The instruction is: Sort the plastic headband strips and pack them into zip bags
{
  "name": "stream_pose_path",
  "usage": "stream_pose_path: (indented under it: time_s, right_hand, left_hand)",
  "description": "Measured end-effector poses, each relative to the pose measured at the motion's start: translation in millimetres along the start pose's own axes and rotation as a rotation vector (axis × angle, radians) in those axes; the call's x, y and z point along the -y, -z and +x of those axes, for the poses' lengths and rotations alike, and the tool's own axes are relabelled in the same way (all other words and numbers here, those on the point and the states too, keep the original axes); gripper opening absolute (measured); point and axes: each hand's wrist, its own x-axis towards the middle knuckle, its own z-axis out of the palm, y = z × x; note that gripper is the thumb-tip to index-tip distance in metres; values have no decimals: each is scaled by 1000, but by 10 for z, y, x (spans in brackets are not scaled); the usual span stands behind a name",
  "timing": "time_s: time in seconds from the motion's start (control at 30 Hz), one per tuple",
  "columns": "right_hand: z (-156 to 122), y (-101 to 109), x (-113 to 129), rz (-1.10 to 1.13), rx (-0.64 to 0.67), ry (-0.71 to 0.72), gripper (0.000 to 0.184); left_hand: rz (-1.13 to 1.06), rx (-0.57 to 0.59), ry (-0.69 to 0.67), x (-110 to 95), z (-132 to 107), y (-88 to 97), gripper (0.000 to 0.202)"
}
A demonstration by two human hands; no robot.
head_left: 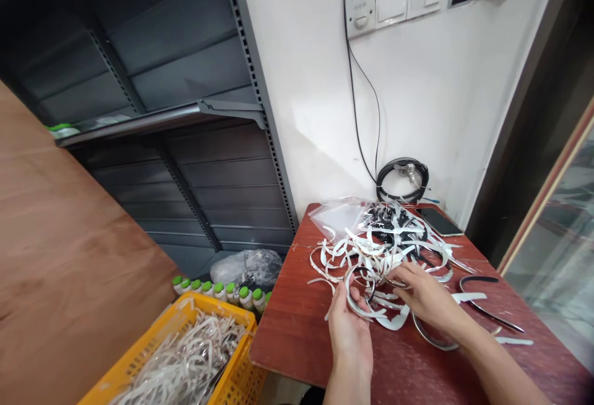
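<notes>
Left hand (351, 331): palm up at the table's near side, fingers curled narrowly about a curled strip (356, 310), apparently so that its springy loop rests steady with the ends free. Right hand (424, 297): palm down, fingers bent among neighbouring strips; whether they pinch one cannot be told.

The pile of strips (341, 263) lies loose and tangled on the red-brown table (292, 337), directly beyond both hands, presumably for short reach. A yellow crate (223, 308), holding similar pale strips, stands lower, left of the table, likely to keep that bulk off the worktop.

Farther back, a clear bag (341, 216) and a phone (440, 222) sit behind the pile; a coiled cable (380, 185) rests against the wall.
</notes>
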Motion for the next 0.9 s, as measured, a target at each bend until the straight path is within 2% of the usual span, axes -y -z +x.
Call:
stream_pose_path:
  time_s: [0.13,0.3,0.4,0.6,0.73,0.9]
  right_hand:
    - [8,10,84,-45,92,24,16]
    - [28,-1,92,51,49,-30,23]
    - [37,25,38,270,-33,-112,21]
    - [27,22,-36,911,-154,-364,36]
    - [30,3,28,1113,-271,-472,34]
    - [36,78,130,1328,-402,-461,36]
  left_hand:
    - [-3,3,21,-4,3,-8,26]
    - [-7,-6,25,-6,-1,-18,27]
    - [-10,-17,18,-5,-7,-19,27]
    - [-22,1,17,-8,-21,-19,27]
    - [-43,-1,22,-10,-26,-31,22]
    - [-34,-4,33,-14,-28,-48,23]
